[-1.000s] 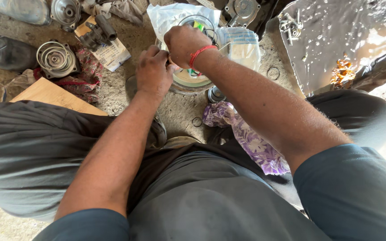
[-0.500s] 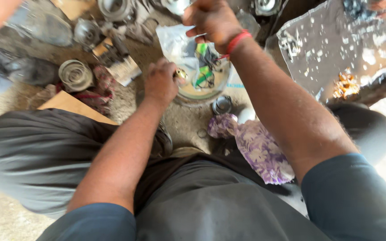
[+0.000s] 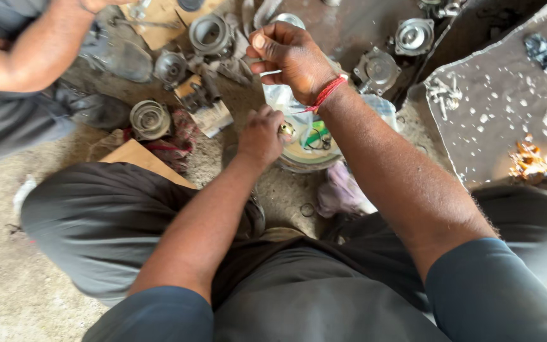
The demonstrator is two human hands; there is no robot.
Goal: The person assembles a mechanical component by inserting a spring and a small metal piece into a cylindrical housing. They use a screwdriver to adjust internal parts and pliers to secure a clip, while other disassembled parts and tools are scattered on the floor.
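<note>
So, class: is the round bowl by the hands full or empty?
Not empty: the bowl holds small green and dark parts; the left hand holds a brass piece over it.

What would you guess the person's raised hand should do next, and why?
Probably bring the right hand back down to the round dish. The left hand pinches a small brass-coloured part at the dish's rim, while the right hand is raised above it, fingers curled around something thin and pale that I cannot make out.
</note>
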